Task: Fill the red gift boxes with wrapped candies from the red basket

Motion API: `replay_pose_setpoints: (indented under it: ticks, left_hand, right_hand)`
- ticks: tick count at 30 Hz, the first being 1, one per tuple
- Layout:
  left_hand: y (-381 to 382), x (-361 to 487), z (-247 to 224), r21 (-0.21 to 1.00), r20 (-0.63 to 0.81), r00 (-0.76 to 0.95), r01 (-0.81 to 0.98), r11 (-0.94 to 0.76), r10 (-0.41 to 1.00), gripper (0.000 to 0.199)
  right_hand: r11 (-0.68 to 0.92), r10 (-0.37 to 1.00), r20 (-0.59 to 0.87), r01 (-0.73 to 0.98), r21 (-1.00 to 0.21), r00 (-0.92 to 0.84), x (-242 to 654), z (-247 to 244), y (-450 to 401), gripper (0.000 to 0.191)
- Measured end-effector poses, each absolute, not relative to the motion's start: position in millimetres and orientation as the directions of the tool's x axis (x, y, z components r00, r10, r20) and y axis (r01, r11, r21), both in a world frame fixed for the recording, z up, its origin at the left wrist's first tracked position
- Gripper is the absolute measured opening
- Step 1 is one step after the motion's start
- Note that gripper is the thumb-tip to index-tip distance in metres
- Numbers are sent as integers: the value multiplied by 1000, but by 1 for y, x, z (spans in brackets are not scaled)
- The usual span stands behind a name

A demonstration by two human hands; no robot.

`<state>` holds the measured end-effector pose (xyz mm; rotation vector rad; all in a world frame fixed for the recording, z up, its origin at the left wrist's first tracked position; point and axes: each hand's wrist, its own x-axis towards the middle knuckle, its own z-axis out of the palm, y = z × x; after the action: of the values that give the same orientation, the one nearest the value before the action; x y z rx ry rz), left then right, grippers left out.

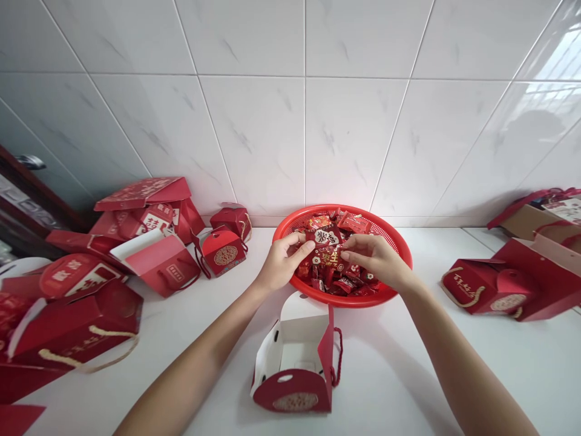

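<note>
My left hand [285,257] is closed in a pinch on a dark red wrapped candy [327,237] with a white label, held over the red plastic basket [405,257]. Close beside it, my right hand [379,257] has its thumb and forefinger pinched at the edge of a red candy packet with gold characters [331,257]. Many red-wrapped candies [347,284] fill the basket below both hands. In front of the basket, between my forearms, stands an unfolded red gift box [295,393] with a white inside, its top open and a red cord at its right side.
Several red gift boxes crowd the left side, among them a box with a rope handle [86,321] and a small box with a round emblem [222,251]. At right stand a red box [488,287] and a red bag [554,275]. A tiled wall [254,139] rises behind the white counter [200,345].
</note>
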<state>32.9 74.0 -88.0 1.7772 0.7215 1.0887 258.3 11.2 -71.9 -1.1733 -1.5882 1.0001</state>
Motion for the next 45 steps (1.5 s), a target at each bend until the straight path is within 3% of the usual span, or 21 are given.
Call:
replay_pose_setpoints:
  ticks: [4,8,9,11,14,19,25,30,33,41,45]
  left_hand:
    - [74,32,-88,897,384,464,15,-441,798,43]
    - [73,31,-89,903,375,427,32,-428,823,43]
    - [73,31,-90,905,371,421,37,-424,828,44]
    - [73,32,-90,904,366,418,50,-424,831,44]
    - [73,32,-89,904,356,429,67,-422,830,45]
    - [73,32,-88,899,363,455,59,-434,813,41]
    - [73,32,-89,894,368,460,66,-444,808,39]
    - [71,31,-88,893,361,461,78,-442,811,42]
    - [71,31,-87,894,357,463,80,-440,811,44]
    - [73,31,-87,903,359,462,48,-427,811,46]
    - [74,29,-85,923,324,495,23,-385,806,47]
  right_hand:
    - [278,960,261,223,-934,-104,257,-68,10,35]
    - [191,967,107,380,-905,-231,276,-60,5,37]
    - [156,971,40,500,-852,-236,282,-59,4,35]
    - [82,984,-73,768,-635,-165,292,-59,3,28]
    - [-8,988,-148,935,-354,-48,297,-63,6,27]
    - [-83,975,-217,972,-219,35,289,-67,13,41]
    - [-148,975,-182,982,-117,125,281,-69,17,13]
    - [-168,979,-143,975,-148,147,281,-77,19,24]
    - [-197,980,-67,954,-226,186,285,-80,21,17]
    - [-4,987,110,714,-700,114,299,-67,14,37]
    - [85,987,134,415,-906,90,290,-64,12,49]
